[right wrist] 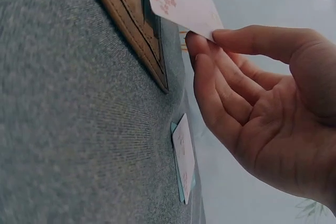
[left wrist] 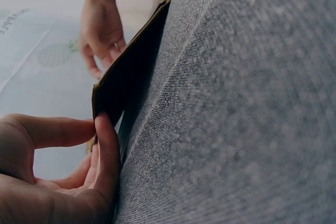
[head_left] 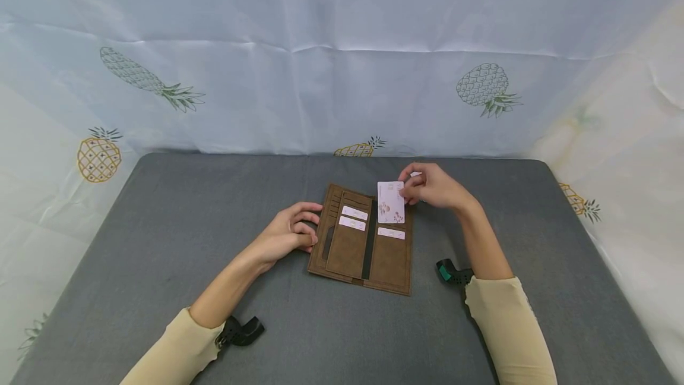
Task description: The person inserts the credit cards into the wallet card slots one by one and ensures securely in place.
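A brown wallet (head_left: 389,263) lies opened out on the grey table. My left hand (head_left: 288,230) is at its left edge; in the left wrist view the thumb and fingers of that hand (left wrist: 68,177) pinch the wallet's border, which is tilted up off the cloth. Above the wallet's right half, my right hand (head_left: 435,186) pinches a pale pink card (head_left: 390,202) by its right edge between thumb and fingertips. The right wrist view shows this card (right wrist: 181,1) with a floral print, close over the wallet (right wrist: 126,19). Pink cards peek out of slots on both wallet halves.
On the table beyond the right hand lie stacked cards (right wrist: 184,156), pink over blue-green, mostly hidden by the hand in the head view. Black wrist cameras (head_left: 243,331) stick out from both sleeves. A pale curtain with pineapple prints (head_left: 299,94) hangs behind the table.
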